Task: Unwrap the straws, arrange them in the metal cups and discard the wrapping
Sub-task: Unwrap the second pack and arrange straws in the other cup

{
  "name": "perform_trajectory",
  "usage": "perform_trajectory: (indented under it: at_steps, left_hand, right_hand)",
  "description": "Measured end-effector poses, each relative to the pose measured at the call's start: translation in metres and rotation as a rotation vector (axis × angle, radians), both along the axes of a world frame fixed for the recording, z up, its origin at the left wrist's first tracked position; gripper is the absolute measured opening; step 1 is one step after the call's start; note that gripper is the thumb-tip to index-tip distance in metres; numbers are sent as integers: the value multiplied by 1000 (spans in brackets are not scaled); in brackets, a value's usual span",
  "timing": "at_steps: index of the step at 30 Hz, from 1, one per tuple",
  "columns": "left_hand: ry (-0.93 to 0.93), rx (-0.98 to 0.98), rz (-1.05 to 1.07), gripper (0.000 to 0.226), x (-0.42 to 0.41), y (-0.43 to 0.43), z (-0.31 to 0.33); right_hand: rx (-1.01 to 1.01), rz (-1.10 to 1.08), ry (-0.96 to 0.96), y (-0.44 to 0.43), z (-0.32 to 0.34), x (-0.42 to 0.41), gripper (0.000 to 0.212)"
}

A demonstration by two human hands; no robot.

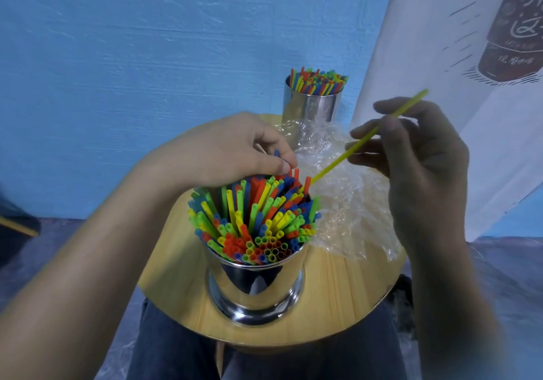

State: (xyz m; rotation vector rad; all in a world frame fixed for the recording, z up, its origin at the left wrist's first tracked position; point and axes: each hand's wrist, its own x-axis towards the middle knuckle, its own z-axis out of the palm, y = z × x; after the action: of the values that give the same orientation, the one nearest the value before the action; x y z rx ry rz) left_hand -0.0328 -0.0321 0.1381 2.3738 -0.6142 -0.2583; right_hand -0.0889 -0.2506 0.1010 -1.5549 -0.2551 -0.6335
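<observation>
A shiny metal cup stands at the near edge of a round wooden table, packed with coloured straws. My left hand hovers over the cup's far rim and pinches the tops of a few straws there. My right hand holds a single yellow straw between thumb and fingers; its lower tip slants down into the cup's right side. A second metal cup, also full of straws, stands at the table's far edge. Crumpled clear plastic wrapping lies between the cups on the right.
A blue wall rises behind the table. A white printed cloth hangs at the right, close behind my right hand. My lap in dark trousers is under the table's near edge.
</observation>
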Motion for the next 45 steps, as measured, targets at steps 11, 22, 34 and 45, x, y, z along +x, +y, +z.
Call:
perform_trajectory:
  at_steps: [11, 22, 34, 45]
  left_hand:
    - [43, -89, 56, 8, 1, 7, 2]
    - [-302, -673, 169, 10, 8, 11, 3]
    - [-411, -1116, 458, 19, 2, 19, 2]
    - [-282, -958, 529, 20, -2, 30, -24]
  right_hand:
    - [-196, 30, 32, 22, -18, 6, 18]
    - [-455, 146, 185, 19, -26, 16, 10]
    - [-385, 175, 172, 22, -30, 13, 14]
    - [-16, 163, 69, 18, -22, 9, 19]
